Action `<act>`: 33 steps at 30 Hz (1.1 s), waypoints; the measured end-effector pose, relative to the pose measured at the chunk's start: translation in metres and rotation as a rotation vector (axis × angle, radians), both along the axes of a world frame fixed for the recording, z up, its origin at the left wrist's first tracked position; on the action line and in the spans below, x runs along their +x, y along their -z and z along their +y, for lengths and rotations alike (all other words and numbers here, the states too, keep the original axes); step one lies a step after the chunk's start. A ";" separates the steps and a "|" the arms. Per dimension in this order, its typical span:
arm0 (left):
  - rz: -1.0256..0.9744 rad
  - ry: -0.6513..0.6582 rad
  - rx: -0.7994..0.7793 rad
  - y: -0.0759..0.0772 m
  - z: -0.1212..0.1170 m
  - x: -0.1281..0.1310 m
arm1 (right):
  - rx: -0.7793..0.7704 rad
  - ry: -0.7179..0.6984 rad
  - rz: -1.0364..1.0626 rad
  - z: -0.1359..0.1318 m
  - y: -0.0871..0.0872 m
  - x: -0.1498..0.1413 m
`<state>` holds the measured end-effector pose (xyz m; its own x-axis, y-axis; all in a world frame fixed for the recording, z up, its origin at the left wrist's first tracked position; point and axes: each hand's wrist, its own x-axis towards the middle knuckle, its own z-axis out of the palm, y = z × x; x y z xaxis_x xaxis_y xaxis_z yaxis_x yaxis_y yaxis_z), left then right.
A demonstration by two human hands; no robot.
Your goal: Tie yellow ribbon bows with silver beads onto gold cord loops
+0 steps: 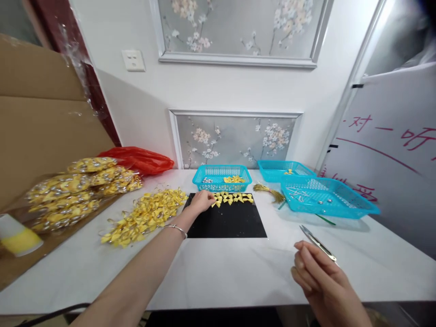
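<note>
Several small yellow ribbon bows (229, 198) lie in rows along the far side of a black mat (225, 222). My left hand (202, 201) reaches over the mat's far left corner, its fingertips pinched on a yellow bow at the left end of those rows. Nearer to me on the right, my right hand (320, 277) hovers over the table with fingers curled and thumb against forefinger; whatever may be between them is too small to make out. Just beyond it lie metal thread snips (318, 243). A loose heap of yellow bows with ties (150, 215) spreads left of the mat.
Behind the mat stands a blue basket (221, 170) with yellow bows and silvery bits. Two more blue baskets (330, 195) are at the right, beside a bundle of gold ties (270, 190). Bagged yellow bows (75, 190), a red bag (139, 159) and a paper cup (18, 236) sit left.
</note>
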<state>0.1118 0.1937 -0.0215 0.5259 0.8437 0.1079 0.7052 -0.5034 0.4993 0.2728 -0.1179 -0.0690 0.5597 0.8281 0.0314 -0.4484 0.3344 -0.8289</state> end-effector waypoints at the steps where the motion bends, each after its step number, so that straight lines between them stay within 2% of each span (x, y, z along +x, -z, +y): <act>1: 0.009 0.002 -0.004 0.002 0.001 0.001 | -0.004 -0.019 0.004 0.000 0.002 0.000; 10: 0.007 0.006 -0.026 0.006 -0.005 -0.007 | -0.046 -0.036 0.048 0.002 -0.005 -0.010; 16: -0.068 -0.013 -0.031 -0.002 -0.004 -0.010 | -0.013 -0.049 -0.027 0.000 -0.006 -0.005; 20: -0.103 -0.017 -0.031 -0.013 -0.004 -0.004 | 0.003 0.051 -0.110 -0.012 -0.014 0.014; 24: -0.126 0.016 -0.032 -0.032 -0.019 0.005 | 0.032 0.226 -0.217 -0.041 -0.035 0.048; 28: -0.268 0.050 -0.032 -0.045 -0.047 0.018 | 0.102 0.388 -0.345 -0.077 -0.069 0.077; 32: -0.436 0.152 -0.176 -0.051 -0.090 0.025 | 0.164 0.457 -0.473 -0.094 -0.101 0.083; 33: -0.538 0.153 -0.263 -0.053 -0.101 0.024 | 0.174 0.452 -0.499 -0.095 -0.107 0.080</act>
<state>0.1362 0.0922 0.0311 0.5731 0.7972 0.1901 0.2498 -0.3908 0.8859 0.3530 -0.2125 0.0377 0.7324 0.4771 0.4858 0.1866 0.5456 -0.8170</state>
